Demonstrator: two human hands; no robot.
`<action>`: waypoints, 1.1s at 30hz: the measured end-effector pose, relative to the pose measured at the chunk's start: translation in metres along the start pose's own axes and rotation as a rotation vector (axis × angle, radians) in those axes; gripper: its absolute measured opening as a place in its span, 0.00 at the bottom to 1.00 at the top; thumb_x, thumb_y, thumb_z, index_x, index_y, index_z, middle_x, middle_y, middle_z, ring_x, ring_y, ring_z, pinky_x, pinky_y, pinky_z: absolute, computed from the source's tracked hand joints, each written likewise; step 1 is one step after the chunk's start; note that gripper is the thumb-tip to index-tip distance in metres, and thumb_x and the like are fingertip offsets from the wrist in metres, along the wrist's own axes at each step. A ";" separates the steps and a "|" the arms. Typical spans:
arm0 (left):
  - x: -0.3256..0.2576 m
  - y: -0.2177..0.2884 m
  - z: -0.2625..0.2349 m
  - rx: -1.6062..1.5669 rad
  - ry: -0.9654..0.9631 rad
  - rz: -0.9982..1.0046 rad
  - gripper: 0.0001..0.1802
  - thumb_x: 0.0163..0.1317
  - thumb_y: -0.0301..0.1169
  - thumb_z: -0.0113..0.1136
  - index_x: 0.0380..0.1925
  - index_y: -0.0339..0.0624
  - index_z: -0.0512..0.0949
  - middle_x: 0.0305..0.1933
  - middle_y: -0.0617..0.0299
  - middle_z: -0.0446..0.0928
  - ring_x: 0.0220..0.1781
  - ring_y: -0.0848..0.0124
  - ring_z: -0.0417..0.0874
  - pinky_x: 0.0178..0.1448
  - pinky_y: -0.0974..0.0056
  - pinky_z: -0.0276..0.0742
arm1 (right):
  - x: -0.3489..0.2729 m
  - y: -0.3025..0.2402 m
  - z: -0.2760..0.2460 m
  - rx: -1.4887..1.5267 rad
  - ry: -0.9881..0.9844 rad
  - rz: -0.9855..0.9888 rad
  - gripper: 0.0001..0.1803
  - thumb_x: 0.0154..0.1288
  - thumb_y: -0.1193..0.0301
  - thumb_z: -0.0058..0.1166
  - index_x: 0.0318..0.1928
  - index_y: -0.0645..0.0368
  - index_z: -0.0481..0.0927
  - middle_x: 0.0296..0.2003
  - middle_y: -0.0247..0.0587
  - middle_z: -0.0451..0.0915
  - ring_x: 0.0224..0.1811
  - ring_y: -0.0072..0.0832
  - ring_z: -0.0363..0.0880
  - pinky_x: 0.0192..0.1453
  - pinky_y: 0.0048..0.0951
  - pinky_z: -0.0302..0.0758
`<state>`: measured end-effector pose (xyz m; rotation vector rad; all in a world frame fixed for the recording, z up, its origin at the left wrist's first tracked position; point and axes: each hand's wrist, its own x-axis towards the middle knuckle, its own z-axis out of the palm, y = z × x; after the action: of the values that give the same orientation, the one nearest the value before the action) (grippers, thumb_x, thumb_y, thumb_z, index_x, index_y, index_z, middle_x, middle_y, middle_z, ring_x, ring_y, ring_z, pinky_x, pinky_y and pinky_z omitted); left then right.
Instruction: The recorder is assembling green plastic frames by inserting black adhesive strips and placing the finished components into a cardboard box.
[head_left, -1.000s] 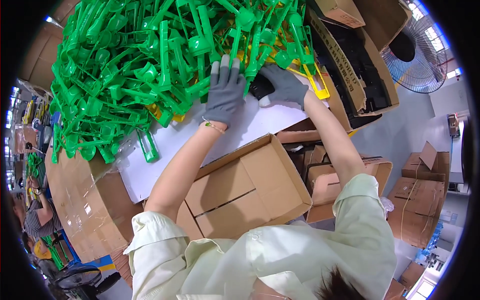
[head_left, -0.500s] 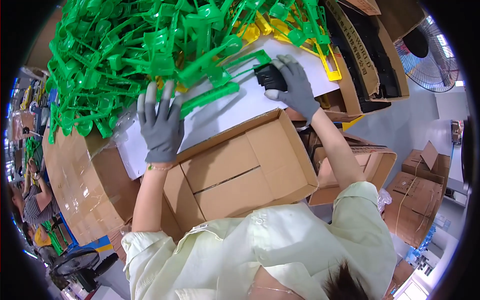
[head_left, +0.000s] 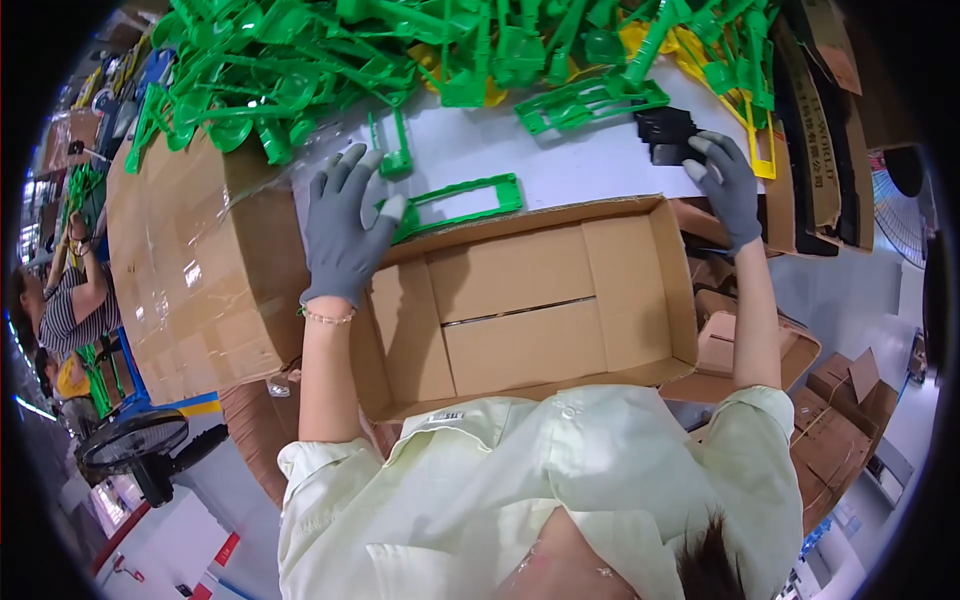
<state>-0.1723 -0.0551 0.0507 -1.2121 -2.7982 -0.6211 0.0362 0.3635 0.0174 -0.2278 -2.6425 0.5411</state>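
Note:
My left hand point(head_left: 345, 225), in a grey glove with pale fingertips, is open, its thumb beside the end of a green plastic frame point(head_left: 512, 192). That frame lies on the white tabletop point(head_left: 440, 150) along the edge of an open cardboard box point(head_left: 520, 335). At the right, my right hand point(head_left: 728, 185), gloved alike, has its fingers apart at the right edge of some flat black pieces point(head_left: 665, 132). The pieces lie fanned out on the tabletop. Beside them is another green frame point(head_left: 590, 105); a smaller green part point(head_left: 395, 150) is near my left fingertips.
A big heap of green plastic parts point(head_left: 290, 65) covers the far side, with yellow parts point(head_left: 757, 140) at its right. A taped carton point(head_left: 195, 260) stands at the left, cartons of black pieces point(head_left: 815, 140) at the right. A fan point(head_left: 135, 445) and another person point(head_left: 80, 300) are at the left.
My right hand has loosened from the black pieces, which now lie spread on the table. A green frame now lies along the box edge near my left hand. The view has shifted.

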 end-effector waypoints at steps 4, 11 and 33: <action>-0.009 -0.004 0.019 0.022 0.025 -0.050 0.24 0.44 0.36 0.70 0.44 0.49 0.76 0.63 0.52 0.66 0.65 0.44 0.60 0.66 0.48 0.59 | -0.009 0.000 0.000 -0.064 0.055 0.024 0.18 0.53 0.70 0.63 0.45 0.57 0.77 0.42 0.39 0.74 0.44 0.34 0.76 0.47 0.28 0.73; -0.017 -0.007 0.035 -0.015 0.052 -0.105 0.19 0.41 0.38 0.72 0.33 0.46 0.77 0.59 0.50 0.69 0.64 0.45 0.60 0.65 0.49 0.58 | -0.004 0.000 0.000 -0.075 0.041 0.065 0.20 0.50 0.65 0.65 0.43 0.58 0.76 0.36 0.39 0.73 0.40 0.33 0.75 0.43 0.28 0.73; -0.051 0.116 0.013 -1.467 -0.051 -0.656 0.17 0.62 0.28 0.53 0.48 0.28 0.74 0.43 0.51 0.79 0.39 0.65 0.83 0.42 0.65 0.81 | 0.009 0.013 -0.012 -0.186 -0.106 -0.097 0.13 0.47 0.69 0.63 0.35 0.57 0.78 0.37 0.36 0.77 0.41 0.34 0.75 0.45 0.34 0.71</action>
<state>-0.0531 -0.0141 0.0699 -0.0816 -2.4430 -2.9135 0.0346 0.3815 0.0249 -0.1287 -2.7917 0.2824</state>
